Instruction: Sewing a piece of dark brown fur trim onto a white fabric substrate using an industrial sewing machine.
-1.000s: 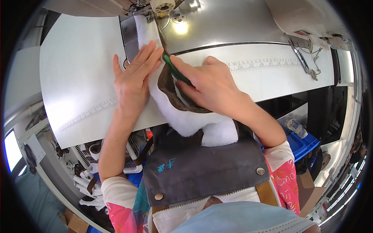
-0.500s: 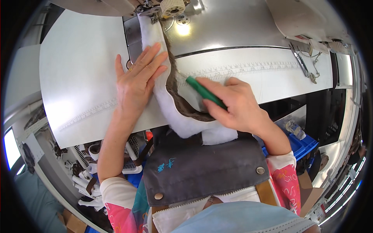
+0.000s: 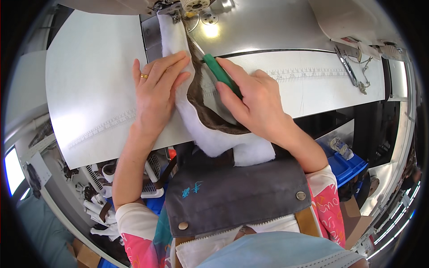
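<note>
A long strip of white fleecy padding (image 3: 203,131) with brown fur (image 3: 195,91) along its inner edge runs from the sewing machine (image 3: 176,13) down over the table's front edge in a curve. My left hand (image 3: 156,89) lies on the upper part of the strip, palm down, its fingers stretched across the padding and the little finger apart. To the right, my right hand (image 3: 254,98) is closed round the green handle of an awl (image 3: 219,71). Its thin metal shaft points up and left to the fur edge just below the machine's foot.
A white table (image 3: 94,89) with printed rulers surrounds the metal machine bed (image 3: 263,27). Tweezers (image 3: 346,67) hang at the right by a cord. Below are a blue bin (image 3: 346,167) and a white basket (image 3: 153,174) among scraps. A dark apron flap (image 3: 237,192) covers my lap.
My right hand has moved up and left with the awl, whose tip now reaches the fur near the machine. My left hand's fingers have bent a little on the padding.
</note>
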The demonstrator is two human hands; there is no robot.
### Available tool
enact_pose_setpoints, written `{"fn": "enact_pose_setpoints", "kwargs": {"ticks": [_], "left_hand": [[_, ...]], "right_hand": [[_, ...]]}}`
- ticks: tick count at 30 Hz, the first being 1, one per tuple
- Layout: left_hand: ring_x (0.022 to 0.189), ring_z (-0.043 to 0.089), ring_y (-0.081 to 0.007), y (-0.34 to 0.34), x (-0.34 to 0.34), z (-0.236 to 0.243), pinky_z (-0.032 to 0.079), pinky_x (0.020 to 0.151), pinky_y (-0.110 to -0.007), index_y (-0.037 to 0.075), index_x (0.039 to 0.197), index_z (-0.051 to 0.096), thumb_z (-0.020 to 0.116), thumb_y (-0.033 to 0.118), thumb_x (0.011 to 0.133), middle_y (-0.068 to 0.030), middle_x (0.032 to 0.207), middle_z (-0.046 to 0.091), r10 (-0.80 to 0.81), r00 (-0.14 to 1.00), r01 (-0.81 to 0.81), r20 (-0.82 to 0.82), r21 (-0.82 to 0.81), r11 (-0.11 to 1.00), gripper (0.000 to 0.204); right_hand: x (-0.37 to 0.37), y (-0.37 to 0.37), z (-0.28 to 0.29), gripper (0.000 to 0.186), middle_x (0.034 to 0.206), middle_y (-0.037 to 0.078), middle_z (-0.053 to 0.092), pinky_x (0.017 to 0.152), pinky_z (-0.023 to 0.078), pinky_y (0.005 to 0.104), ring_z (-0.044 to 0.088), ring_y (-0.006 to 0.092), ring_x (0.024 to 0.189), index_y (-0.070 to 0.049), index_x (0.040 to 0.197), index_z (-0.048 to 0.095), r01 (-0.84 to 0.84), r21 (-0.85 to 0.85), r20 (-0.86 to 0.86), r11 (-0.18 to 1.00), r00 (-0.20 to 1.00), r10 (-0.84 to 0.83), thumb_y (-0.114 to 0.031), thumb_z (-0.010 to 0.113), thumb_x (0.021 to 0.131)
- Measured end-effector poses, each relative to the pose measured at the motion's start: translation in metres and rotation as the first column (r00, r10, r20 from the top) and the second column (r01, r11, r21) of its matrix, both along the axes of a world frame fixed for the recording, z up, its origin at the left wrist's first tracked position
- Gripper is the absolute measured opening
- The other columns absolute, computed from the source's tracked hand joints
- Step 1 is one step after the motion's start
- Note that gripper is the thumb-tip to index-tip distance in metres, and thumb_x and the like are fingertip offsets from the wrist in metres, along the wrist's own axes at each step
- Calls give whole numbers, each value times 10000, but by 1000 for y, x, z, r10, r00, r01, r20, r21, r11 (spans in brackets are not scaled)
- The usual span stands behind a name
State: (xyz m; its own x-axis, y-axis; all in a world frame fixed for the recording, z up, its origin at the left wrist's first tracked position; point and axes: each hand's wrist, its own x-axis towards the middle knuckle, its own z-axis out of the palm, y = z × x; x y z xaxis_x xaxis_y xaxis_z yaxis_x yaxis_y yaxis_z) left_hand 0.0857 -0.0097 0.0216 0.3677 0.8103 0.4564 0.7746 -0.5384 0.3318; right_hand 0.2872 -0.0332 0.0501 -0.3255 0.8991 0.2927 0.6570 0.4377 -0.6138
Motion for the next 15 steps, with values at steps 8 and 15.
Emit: {"fn": "enact_pose_setpoints", "kwargs": {"ticks": [8,15], "left_hand": [[936,589,-152,-4,0,1,258,1015,-498,181,1080,654,670,153,789,66,1102,613,28,1000,-28,-2,-11,1000,293],[928,592,-171,-2,0,3,278,1003,-505,203,1062,663,667,152,790,52,1102,615,22,1000,-21,11,-41,999,278]], "right_hand": [[-13,1,-3,316,521,63,535,527,381,335,501,260,441,-27,1100,540,37,-22,50,999,998,-36,-147,600,815],[2,2,-3,431,567,40,539,546,336,315,485,227,474,-74,1207,529,-165,-89,163,982,971,177,-126,621,789]]}}
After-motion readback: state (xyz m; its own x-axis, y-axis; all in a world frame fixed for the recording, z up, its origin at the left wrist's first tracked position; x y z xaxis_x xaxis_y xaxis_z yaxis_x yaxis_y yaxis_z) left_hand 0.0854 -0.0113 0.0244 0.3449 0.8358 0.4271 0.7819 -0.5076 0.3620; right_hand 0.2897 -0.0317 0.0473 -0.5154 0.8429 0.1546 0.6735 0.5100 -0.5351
